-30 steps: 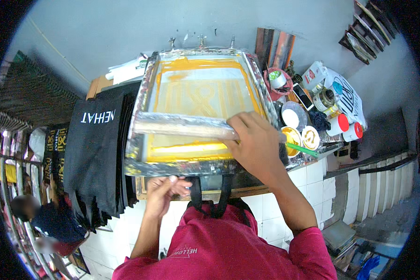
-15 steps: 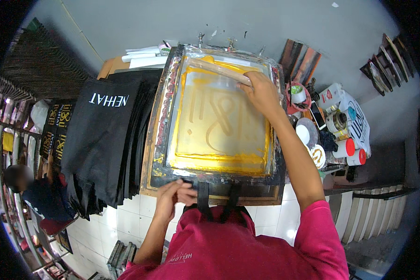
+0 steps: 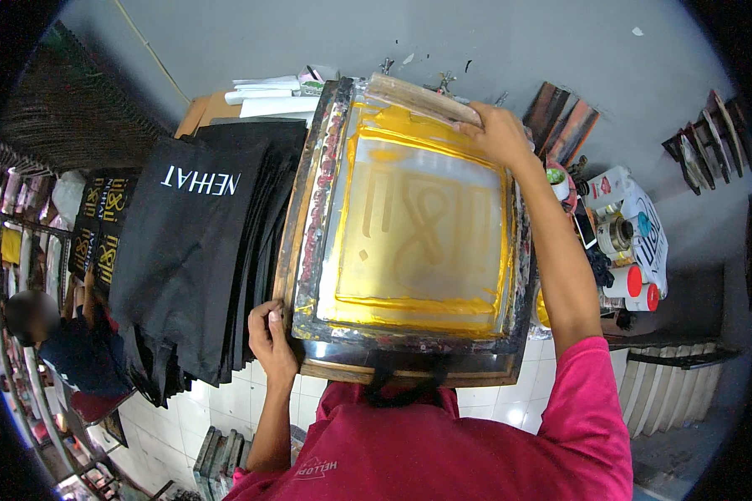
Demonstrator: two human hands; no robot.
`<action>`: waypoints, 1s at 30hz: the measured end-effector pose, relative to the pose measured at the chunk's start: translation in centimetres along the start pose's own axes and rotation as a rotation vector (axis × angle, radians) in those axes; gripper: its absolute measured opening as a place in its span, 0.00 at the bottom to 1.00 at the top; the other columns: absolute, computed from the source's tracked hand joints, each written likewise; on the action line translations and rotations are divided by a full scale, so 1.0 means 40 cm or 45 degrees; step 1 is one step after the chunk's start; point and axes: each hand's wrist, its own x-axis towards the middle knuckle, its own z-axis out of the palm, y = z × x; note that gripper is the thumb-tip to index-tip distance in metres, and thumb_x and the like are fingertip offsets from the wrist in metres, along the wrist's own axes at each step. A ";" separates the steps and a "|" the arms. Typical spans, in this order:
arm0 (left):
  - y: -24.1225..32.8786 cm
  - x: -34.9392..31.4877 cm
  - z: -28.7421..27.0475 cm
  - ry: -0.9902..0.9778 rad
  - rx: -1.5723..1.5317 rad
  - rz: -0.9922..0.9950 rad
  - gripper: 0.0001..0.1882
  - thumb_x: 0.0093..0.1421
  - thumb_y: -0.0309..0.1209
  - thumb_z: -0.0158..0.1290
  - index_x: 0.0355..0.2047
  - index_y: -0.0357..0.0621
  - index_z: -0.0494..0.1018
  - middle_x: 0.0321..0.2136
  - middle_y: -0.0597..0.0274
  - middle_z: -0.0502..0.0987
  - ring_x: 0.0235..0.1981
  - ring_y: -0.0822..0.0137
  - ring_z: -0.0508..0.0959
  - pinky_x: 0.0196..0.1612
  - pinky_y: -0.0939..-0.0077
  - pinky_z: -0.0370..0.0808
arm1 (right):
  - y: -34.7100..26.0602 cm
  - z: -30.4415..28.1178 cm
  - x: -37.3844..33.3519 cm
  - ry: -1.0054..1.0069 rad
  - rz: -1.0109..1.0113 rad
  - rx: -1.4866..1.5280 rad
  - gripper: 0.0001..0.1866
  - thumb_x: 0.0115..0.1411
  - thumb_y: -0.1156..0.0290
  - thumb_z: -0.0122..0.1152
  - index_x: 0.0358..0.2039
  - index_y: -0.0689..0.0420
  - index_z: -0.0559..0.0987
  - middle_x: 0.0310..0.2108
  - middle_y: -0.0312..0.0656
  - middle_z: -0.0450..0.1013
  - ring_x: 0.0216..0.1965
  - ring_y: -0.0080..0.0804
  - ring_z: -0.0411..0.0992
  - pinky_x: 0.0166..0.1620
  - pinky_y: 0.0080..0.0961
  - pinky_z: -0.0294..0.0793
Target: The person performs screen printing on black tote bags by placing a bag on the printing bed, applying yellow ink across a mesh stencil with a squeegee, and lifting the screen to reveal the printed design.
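Observation:
My right hand is closed round the wooden handle of a squeegee at the far end of a screen printing frame. Yellow-gold ink smears the mesh and thickly lines its borders. A looped design shows through the middle. Beneath the frame lies a wood-edged board, with black fabric straps hanging over its near edge. At the board's near left corner is my left hand, its fingers loosely bent and nothing visible in them. Whether it touches the board's edge is unclear.
Left of the frame hangs a stack of black tote bags. Papers lie behind it. At the right stand red-lidded tubs, cans and a phone. Another person is at the far left.
My right hand has moved the squeegee to the frame's far edge. My left hand has shifted from beside the straps to the board's left corner. The view has shifted slightly.

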 end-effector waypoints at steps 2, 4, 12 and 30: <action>0.006 0.003 -0.002 -0.008 0.027 -0.012 0.13 0.71 0.32 0.47 0.44 0.33 0.75 0.40 0.51 0.77 0.44 0.58 0.76 0.51 0.65 0.71 | -0.006 -0.003 0.024 -0.042 0.011 -0.020 0.25 0.59 0.52 0.66 0.50 0.56 0.81 0.40 0.58 0.80 0.44 0.59 0.77 0.48 0.49 0.76; 0.002 0.002 -0.003 -0.021 0.071 0.013 0.13 0.71 0.32 0.47 0.44 0.34 0.75 0.40 0.50 0.77 0.44 0.57 0.76 0.51 0.65 0.71 | 0.011 0.015 0.055 -0.008 -0.049 -0.053 0.25 0.59 0.51 0.66 0.50 0.56 0.81 0.39 0.58 0.80 0.43 0.59 0.77 0.48 0.50 0.76; 0.008 0.004 0.001 -0.023 0.173 0.064 0.18 0.74 0.38 0.44 0.45 0.33 0.75 0.40 0.54 0.78 0.43 0.64 0.76 0.52 0.69 0.71 | 0.019 0.056 0.107 -0.090 -0.059 -0.184 0.25 0.59 0.50 0.65 0.49 0.56 0.81 0.37 0.55 0.81 0.42 0.57 0.78 0.48 0.50 0.76; 0.032 0.007 0.015 0.034 0.183 -0.007 0.16 0.72 0.35 0.46 0.41 0.31 0.75 0.38 0.50 0.78 0.41 0.58 0.77 0.49 0.65 0.72 | -0.001 0.140 -0.149 0.275 -0.381 -0.185 0.19 0.57 0.54 0.68 0.34 0.57 0.78 0.36 0.49 0.79 0.39 0.49 0.78 0.43 0.44 0.75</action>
